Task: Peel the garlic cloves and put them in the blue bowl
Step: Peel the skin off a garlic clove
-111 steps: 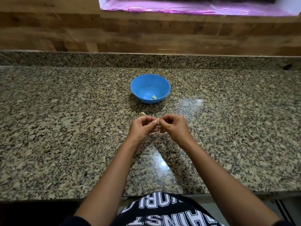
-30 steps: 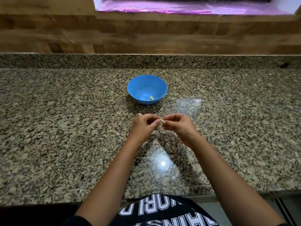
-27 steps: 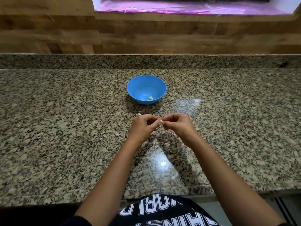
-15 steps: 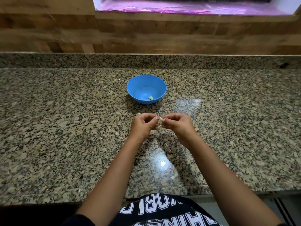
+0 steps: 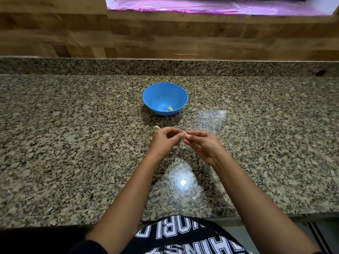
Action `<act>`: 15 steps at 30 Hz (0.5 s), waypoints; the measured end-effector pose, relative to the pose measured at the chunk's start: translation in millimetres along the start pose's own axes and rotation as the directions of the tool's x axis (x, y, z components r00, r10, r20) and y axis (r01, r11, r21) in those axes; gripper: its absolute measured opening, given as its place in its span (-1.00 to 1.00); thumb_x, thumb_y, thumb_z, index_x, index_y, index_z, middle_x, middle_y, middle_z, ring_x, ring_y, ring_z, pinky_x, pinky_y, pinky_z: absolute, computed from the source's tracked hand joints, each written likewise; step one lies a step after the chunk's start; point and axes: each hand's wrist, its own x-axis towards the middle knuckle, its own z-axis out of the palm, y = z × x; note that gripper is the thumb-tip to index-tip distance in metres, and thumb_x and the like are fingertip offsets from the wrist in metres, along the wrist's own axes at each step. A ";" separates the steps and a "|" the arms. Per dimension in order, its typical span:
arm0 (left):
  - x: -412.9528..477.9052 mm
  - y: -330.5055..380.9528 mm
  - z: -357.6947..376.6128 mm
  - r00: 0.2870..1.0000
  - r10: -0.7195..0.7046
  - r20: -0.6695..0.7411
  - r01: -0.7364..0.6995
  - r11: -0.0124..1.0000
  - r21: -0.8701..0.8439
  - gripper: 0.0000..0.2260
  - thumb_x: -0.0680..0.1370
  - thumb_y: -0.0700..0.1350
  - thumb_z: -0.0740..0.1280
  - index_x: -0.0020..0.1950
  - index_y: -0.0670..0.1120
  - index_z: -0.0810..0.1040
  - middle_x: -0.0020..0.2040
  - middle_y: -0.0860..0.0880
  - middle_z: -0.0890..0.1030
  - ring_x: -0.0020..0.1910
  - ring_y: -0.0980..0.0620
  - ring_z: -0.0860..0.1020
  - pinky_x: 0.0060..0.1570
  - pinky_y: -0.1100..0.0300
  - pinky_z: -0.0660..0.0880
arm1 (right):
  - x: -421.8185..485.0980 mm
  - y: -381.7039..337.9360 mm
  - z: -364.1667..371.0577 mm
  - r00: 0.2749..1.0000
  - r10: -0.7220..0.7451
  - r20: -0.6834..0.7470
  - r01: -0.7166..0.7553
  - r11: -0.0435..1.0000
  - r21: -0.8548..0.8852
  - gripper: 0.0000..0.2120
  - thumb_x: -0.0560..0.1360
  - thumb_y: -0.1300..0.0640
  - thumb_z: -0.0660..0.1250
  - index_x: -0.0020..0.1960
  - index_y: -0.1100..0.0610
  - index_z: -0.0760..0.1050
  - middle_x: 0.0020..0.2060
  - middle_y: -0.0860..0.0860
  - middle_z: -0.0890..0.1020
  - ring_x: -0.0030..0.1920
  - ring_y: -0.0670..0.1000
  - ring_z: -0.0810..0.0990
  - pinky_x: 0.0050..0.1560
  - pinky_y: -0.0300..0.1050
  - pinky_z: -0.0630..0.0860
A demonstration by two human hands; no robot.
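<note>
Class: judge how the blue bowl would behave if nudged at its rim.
The blue bowl looks plastic and holds one small piece, so probably light. The glossy granite counter likely lets it slide. Its tapering sides suggest it could tip.

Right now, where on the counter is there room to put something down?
Bare counter stretches left of the blue bowl and left hand, and right of the bowl and right hand. The middle is crowded: both hands pinch a garlic clove near the bowl, with a loose clove by the left hand.

Garlic clove [image 5: 184, 133] between fingers [image 5: 196, 134]; blue bowl [image 5: 152, 104] beyond
</note>
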 end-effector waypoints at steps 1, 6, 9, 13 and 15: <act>-0.1 1.4 0.9 1.000 -0.021 0.011 0.021 0.998 -0.061 -0.96 0.49 -0.18 0.41 -0.08 -0.08 0.60 -0.15 -0.08 0.65 -0.14 -0.02 0.62 -0.06 0.09 0.61 | -0.2 0.9 0.4 0.999 -0.038 -0.002 0.038 0.999 -0.039 -0.92 0.43 0.49 0.28 -0.10 0.41 0.51 -0.22 0.21 0.62 -0.24 0.07 0.66 -0.20 -0.20 0.63; -1.4 3.8 2.1 0.995 -0.098 0.031 0.103 0.946 -0.307 -0.97 0.51 -0.29 0.35 -0.07 -0.23 0.56 -0.19 -0.13 0.62 -0.25 0.02 0.59 -0.20 0.26 0.59 | -4.7 0.5 1.1 0.985 -0.164 0.046 0.170 0.957 -0.235 -0.94 0.41 0.43 0.35 -0.15 0.33 0.55 -0.25 0.19 0.63 -0.27 0.06 0.64 -0.20 -0.20 0.62; -1.8 5.2 0.8 0.993 -0.110 0.034 0.115 0.933 -0.340 -0.98 0.51 -0.32 0.34 -0.09 -0.23 0.55 -0.20 -0.15 0.61 -0.27 0.02 0.59 -0.25 0.28 0.58 | -6.6 -1.4 1.6 0.978 -0.204 0.050 0.210 0.932 -0.295 -0.92 0.41 0.43 0.36 -0.12 0.32 0.53 -0.23 0.21 0.62 -0.25 0.09 0.64 -0.18 -0.16 0.62; -1.8 7.3 2.4 0.993 -0.116 0.028 0.119 0.929 -0.351 -0.97 0.51 -0.33 0.33 -0.10 -0.25 0.55 -0.22 -0.14 0.59 -0.30 0.05 0.57 -0.29 0.31 0.56 | -5.0 -1.0 2.7 0.955 -0.292 0.045 0.281 0.851 -0.444 -0.82 0.41 0.43 0.37 -0.13 0.22 0.43 -0.24 0.17 0.58 -0.24 0.10 0.62 -0.14 -0.05 0.62; -2.6 7.9 2.4 0.993 -0.112 0.037 0.118 0.929 -0.350 -0.97 0.51 -0.34 0.33 -0.10 -0.25 0.55 -0.24 -0.12 0.59 -0.31 0.07 0.57 -0.27 0.31 0.57 | -4.9 0.0 3.0 0.940 -0.336 0.052 0.314 0.799 -0.512 -0.77 0.41 0.43 0.36 -0.17 0.17 0.37 -0.27 0.13 0.56 -0.26 0.10 0.59 -0.10 0.03 0.61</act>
